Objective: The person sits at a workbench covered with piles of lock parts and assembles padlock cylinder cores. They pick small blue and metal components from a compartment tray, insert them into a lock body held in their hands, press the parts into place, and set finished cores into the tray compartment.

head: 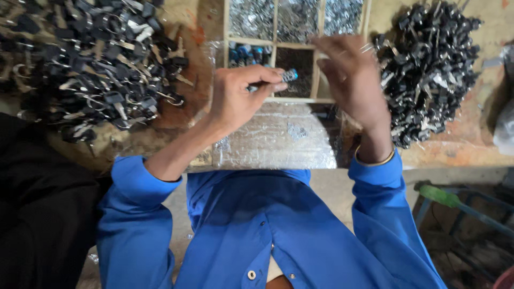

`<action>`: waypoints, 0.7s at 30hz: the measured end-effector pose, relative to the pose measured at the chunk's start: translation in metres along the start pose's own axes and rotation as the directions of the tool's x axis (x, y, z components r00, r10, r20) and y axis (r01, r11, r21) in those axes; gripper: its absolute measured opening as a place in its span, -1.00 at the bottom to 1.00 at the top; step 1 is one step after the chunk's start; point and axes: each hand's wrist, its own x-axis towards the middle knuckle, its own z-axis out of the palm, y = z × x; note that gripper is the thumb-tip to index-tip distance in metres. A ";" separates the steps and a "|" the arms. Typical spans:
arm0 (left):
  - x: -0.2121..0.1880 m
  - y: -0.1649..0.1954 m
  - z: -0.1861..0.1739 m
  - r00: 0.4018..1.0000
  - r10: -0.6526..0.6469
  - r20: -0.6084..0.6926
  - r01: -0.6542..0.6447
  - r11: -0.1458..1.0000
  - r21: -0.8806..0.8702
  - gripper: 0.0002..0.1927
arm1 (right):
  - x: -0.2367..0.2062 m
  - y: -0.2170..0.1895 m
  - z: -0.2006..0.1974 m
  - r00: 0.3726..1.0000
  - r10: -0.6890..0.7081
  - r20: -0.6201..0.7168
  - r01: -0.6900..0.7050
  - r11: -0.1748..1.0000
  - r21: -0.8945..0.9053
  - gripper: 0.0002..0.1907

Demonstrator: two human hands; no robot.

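Now, notes on this moment, as seen from your head camera.

Left hand: your left hand (235, 99) pinches a small dark part (289, 75) between thumb and forefinger; the other fingers are curled in.
Part: black with a pale metal end, held in the air over the front rail of the tray (297, 100), not resting on anything.
Right hand: your right hand (350, 80) is blurred; fingers look spread and loose. A glint near the fingertips may be a small metal piece, but you cannot tell whether anything is gripped.
Tray: wooden dividers; upper compartments hold shiny metal bits, one lower compartment holds blue pieces, the next holds fine dark pieces.
Board: a foil-covered board (276, 142) lies just in front of the tray, with a few loose bits on it.
Left pile: black-headed keys on rings (96, 64), well apart from the hands.
Right pile: a heap of black pieces (428, 64), near your right wrist.
Risk 1: the pinch is only at the part's end; a bump from the moving right hand could knock it into the wrong compartment.
Risk 2: your right forearm sits close to the right pile; a wide swing could drag pieces off the edge.
Risk 3: a small piece dropped on the foil would be hard to spot among the glare.
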 end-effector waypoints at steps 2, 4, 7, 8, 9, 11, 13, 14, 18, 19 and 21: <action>-0.001 0.002 -0.001 1.000 -0.001 -0.009 0.001 1.000 -0.020 -0.86 | -0.012 0.006 -0.017 0.995 0.101 0.006 -0.100 0.994 -0.051 -0.64; 0.000 0.005 -0.002 1.000 0.004 -0.024 -0.004 0.999 -0.041 -0.86 | -0.029 0.010 -0.033 0.985 0.148 0.085 -0.138 0.984 -0.108 -0.76; 0.002 0.013 -0.005 1.000 0.018 -0.022 -0.020 0.997 -0.068 -0.85 | -0.057 0.003 -0.030 0.951 0.200 0.235 -0.144 0.962 -0.233 -0.79; 0.003 0.016 -0.006 1.000 0.015 -0.021 -0.017 0.997 -0.074 -0.85 | -0.065 0.000 -0.027 0.934 0.221 0.280 -0.141 0.950 -0.280 -0.78; 0.004 0.020 -0.008 1.000 0.016 -0.022 -0.018 0.997 -0.078 -0.85 | -0.072 -0.003 -0.022 0.943 0.227 0.243 -0.148 0.941 -0.305 -0.77; 0.002 0.029 -0.011 1.000 0.017 -0.016 -0.018 0.996 -0.084 -0.85 | -0.086 -0.012 -0.007 0.955 0.238 0.176 -0.167 0.923 -0.346 -0.74; -0.002 0.039 -0.016 1.000 0.026 -0.005 -0.026 0.996 -0.082 -0.86 | -0.098 -0.020 -0.002 0.944 0.302 0.132 -0.246 0.913 -0.326 -0.75; -0.007 0.044 -0.018 0.999 0.035 -0.006 -0.035 0.996 -0.083 -0.86 | -0.103 -0.025 0.001 0.937 0.331 0.114 -0.283 0.907 -0.311 -0.76; -0.038 0.063 -0.030 0.997 0.062 -0.055 -0.065 0.997 -0.048 -0.83 | -0.109 -0.049 0.018 0.933 0.355 0.053 -0.343 0.926 -0.160 -0.68; -0.047 0.065 -0.033 0.995 0.069 -0.077 -0.072 0.997 -0.034 -0.82 | -0.107 -0.057 0.025 0.941 0.336 0.051 -0.333 0.941 -0.058 -0.66; -0.069 0.068 -0.039 0.991 0.007 -0.136 -0.012 0.999 -0.032 -0.81 | -0.098 -0.073 0.040 0.960 0.274 0.063 -0.278 0.959 0.064 -0.65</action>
